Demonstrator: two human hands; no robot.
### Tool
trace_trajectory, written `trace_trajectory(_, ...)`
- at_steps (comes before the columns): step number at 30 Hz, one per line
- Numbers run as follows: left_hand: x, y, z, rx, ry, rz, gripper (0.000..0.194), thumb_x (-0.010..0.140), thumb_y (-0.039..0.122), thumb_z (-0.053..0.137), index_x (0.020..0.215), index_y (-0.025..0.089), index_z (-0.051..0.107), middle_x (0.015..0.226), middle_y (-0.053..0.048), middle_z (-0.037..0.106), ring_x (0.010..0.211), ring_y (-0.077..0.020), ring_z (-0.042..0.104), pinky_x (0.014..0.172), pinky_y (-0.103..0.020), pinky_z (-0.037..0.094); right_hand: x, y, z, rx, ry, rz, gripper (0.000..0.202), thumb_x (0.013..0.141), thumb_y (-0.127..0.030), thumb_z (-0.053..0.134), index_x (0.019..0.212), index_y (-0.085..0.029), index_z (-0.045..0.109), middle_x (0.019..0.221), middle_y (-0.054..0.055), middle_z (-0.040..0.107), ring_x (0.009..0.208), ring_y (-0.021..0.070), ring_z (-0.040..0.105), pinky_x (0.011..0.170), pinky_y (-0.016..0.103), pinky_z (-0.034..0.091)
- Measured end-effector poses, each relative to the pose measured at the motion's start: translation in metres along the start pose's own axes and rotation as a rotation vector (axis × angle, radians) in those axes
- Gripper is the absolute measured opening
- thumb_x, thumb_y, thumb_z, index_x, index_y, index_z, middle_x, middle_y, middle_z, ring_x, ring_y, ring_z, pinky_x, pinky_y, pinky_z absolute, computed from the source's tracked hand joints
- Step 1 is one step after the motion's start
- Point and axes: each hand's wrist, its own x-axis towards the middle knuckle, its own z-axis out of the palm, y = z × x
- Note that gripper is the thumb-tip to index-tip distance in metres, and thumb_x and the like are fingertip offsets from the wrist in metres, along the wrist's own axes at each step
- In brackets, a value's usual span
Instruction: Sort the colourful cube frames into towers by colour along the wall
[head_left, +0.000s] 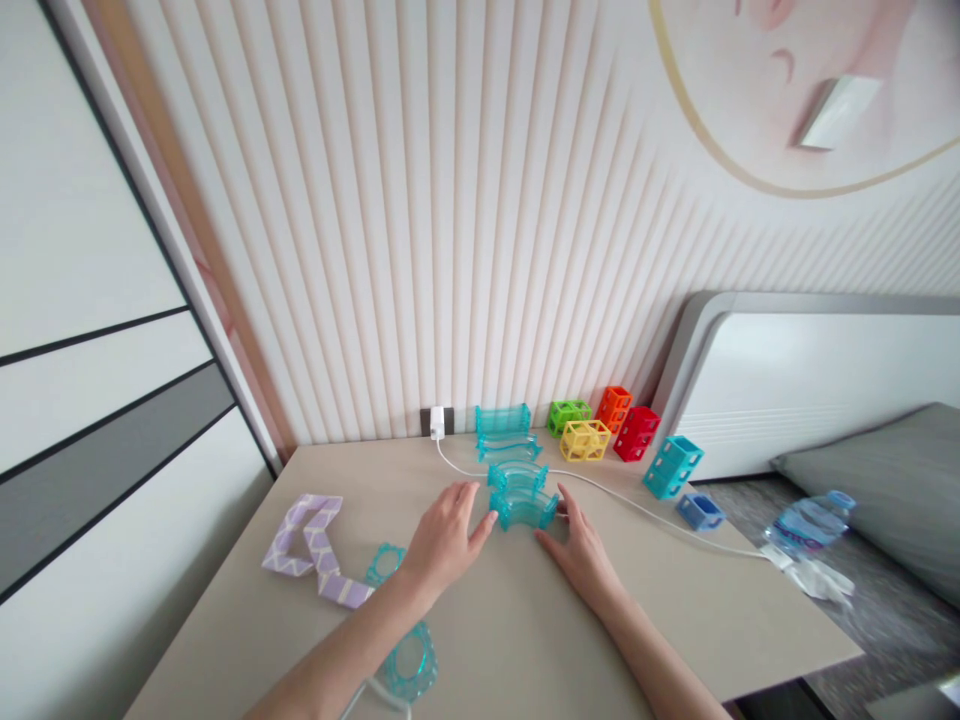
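Several translucent teal track pieces stand in a column in front of me. The nearest, a curved teal piece (527, 510), lies between my two hands. My left hand (446, 535) is at its left end, thumb and forefinger apart, with the thumb tip at or very near the piece. At the right end, my right hand (581, 550) has its fingers spread around the corner; whether they touch it is hard to tell. Behind are another curved piece (517, 474), a wavy piece (508, 447) and a straight upright piece (502, 419).
A purple-and-white folding snake puzzle (319, 545) lies left. Flat teal pieces (412, 662) are partly behind my left forearm. Coloured blocks, including a yellow one (585, 440) and a teal one (673, 467), stand right. A white cable (637, 509) crosses the table (510, 630). A bottle (810, 522) lies beyond the edge.
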Motion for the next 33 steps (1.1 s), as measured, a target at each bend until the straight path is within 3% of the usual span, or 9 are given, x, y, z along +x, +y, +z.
trace_trajectory(6,-0.045,-0.082,-0.07,0.226,0.276,0.026,0.014,0.101,0.03,0.052,0.102,0.02,0.062,0.103,-0.01,0.07,0.097,-0.0264,0.07,0.087,-0.042,0.058,0.0,0.002,-0.003,-0.086,-0.011,-0.02,0.075,0.087,-0.042,0.065,0.154,-0.02,0.04,0.126,0.013,0.069,0.117,0.0304,0.069,0.103,0.047,0.054)
trace_trajectory(9,-0.074,-0.116,-0.093,0.242,0.233,0.105,0.011,0.1,0.023,0.052,0.099,0.02,0.063,0.103,-0.008,0.07,0.099,-0.0245,0.069,0.091,-0.041,0.056,-0.005,-0.007,-0.01,-0.141,0.111,-0.118,0.07,0.09,-0.045,0.063,0.152,-0.021,0.043,0.134,0.015,0.064,0.124,0.0326,0.064,0.104,0.05,0.054)
trace_trajectory(11,-0.09,-0.125,-0.099,0.217,0.181,0.185,0.011,0.099,0.019,0.054,0.102,0.02,0.064,0.105,-0.008,0.071,0.106,-0.0243,0.067,0.096,-0.041,0.055,-0.013,-0.024,-0.012,-0.164,0.237,-0.221,0.054,0.095,-0.043,0.058,0.145,-0.021,0.052,0.133,0.015,0.065,0.123,0.0326,0.064,0.104,0.051,0.054)
trace_trajectory(14,-0.103,-0.122,-0.097,0.149,0.074,0.251,0.015,0.098,0.02,0.055,0.108,0.02,0.065,0.107,-0.008,0.072,0.109,-0.024,0.066,0.098,-0.039,0.054,-0.028,-0.069,-0.005,-0.098,0.237,-0.392,0.03,0.101,-0.031,0.051,0.128,-0.024,0.063,0.121,0.013,0.07,0.11,0.0271,0.069,0.097,0.045,0.058)
trace_trajectory(17,-0.103,-0.112,-0.092,0.09,-0.023,0.219,0.019,0.097,0.025,0.054,0.111,0.021,0.066,0.111,-0.009,0.072,0.11,-0.0243,0.066,0.099,-0.04,0.055,-0.037,-0.126,0.019,-0.021,-0.125,-0.569,0.03,0.101,-0.019,0.048,0.124,-0.026,0.066,0.126,0.011,0.069,0.116,0.0233,0.067,0.1,0.039,0.056)
trace_trajectory(21,-0.104,-0.104,-0.092,0.053,-0.007,0.265,0.028,0.097,0.03,0.051,0.121,0.022,0.064,0.124,-0.012,0.068,0.118,-0.0267,0.063,0.104,-0.044,0.052,-0.029,-0.177,0.064,-0.061,-0.496,-0.703,0.05,0.093,-0.009,0.051,0.137,-0.03,0.062,0.146,0.01,0.06,0.131,0.0257,0.059,0.11,0.044,0.048)
trace_trajectory(24,-0.111,-0.096,-0.093,0.004,-0.041,0.42,0.041,0.096,0.048,0.053,0.126,0.022,0.062,0.121,-0.013,0.069,0.116,-0.0282,0.064,0.106,-0.047,0.05,-0.015,-0.184,0.09,-0.061,-0.61,-0.715,0.053,0.091,-0.01,0.055,0.139,-0.03,0.062,0.148,0.009,0.059,0.135,0.0273,0.056,0.114,0.045,0.043)
trace_trajectory(27,-0.115,-0.082,-0.088,-0.023,-0.184,0.56,0.053,0.089,0.061,0.061,0.127,0.024,0.063,0.116,-0.012,0.071,0.111,-0.0276,0.065,0.109,-0.048,0.046,-0.008,-0.174,0.1,-0.036,-0.598,-0.648,0.047,0.089,-0.011,0.056,0.132,-0.026,0.067,0.141,0.01,0.065,0.13,0.0268,0.06,0.113,0.044,0.043)
trace_trajectory(33,-0.113,-0.064,-0.068,-0.013,-0.358,0.56,0.059,0.084,0.05,0.068,0.135,0.023,0.057,0.117,-0.01,0.071,0.109,-0.028,0.065,0.105,-0.046,0.049,-0.011,-0.156,0.092,-0.013,-0.466,-0.453,0.032,0.088,-0.024,0.065,0.118,-0.017,0.073,0.136,0.017,0.067,0.125,0.0318,0.063,0.11,0.046,0.047)
